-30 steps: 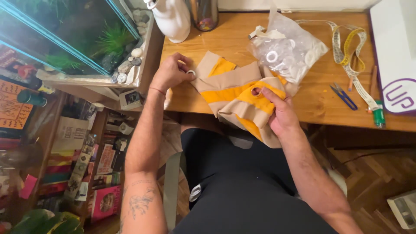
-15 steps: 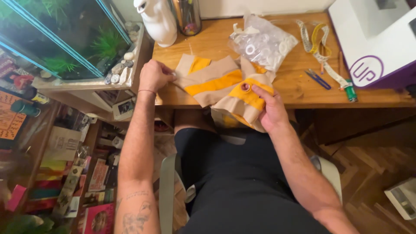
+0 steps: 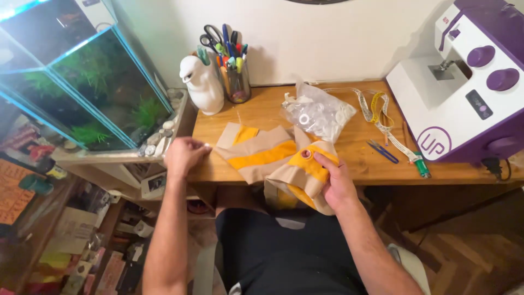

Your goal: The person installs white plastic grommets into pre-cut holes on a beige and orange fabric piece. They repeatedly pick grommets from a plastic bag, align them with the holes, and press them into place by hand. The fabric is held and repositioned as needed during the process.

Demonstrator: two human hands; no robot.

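A tan and yellow striped fabric piece (image 3: 262, 155) lies over the front edge of the wooden desk (image 3: 360, 158). My right hand (image 3: 334, 183) grips its folded right part, thumb beside a small dark red button (image 3: 303, 154) on the yellow patch. My left hand (image 3: 184, 155) is at the desk's left front corner, a short way left of the fabric. Its fingertips are pinched on something small and pale, which looks like a thread end or a needle; the thread itself is too thin to follow.
A white and purple sewing machine (image 3: 458, 109) stands at the right. A clear plastic bag (image 3: 319, 112), a measuring tape (image 3: 376, 109), blue snips (image 3: 382, 152) and a green marker (image 3: 423, 166) lie between. At the back are a cup of pens and scissors (image 3: 232, 71) and a white jug (image 3: 202, 84). An aquarium (image 3: 82, 93) stands left.
The view has tilted up, bringing the wall, pen cup and sewing machine into sight. My left hand has drawn a little farther left from the fabric. The right hand keeps its grip.
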